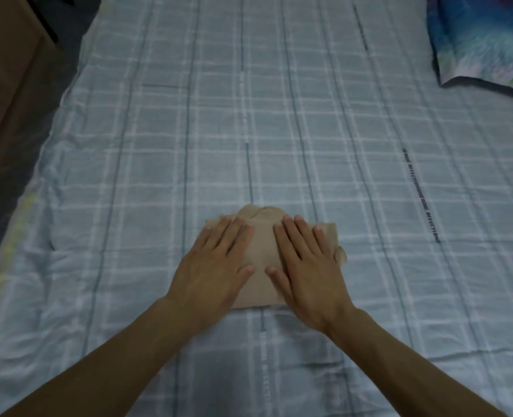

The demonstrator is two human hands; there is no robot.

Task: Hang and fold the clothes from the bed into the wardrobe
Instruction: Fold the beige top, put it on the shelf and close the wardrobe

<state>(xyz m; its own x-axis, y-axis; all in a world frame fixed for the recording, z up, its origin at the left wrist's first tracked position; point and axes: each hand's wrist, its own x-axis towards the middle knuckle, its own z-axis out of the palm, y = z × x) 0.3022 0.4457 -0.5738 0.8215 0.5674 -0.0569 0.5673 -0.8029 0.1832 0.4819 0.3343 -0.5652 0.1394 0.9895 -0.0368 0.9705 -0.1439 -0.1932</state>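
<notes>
We pressed our left hand (pixel 216 263) and right hand (pixel 306 266), fingers flat, gripping nothing, on the folded garment (pixel 261 245) on the bed (pixel 339 145); lifting it toward the wardrobe likely followed.

- On the checked bed sheet (pixel 339 130), a dark line of lettering (pixel 420 197) on the right repeats the word "AFFECTION"; the short word before it is too blurred to read
- White lettering (pixel 262 359) along the middle stripe is too faint to make out
</notes>
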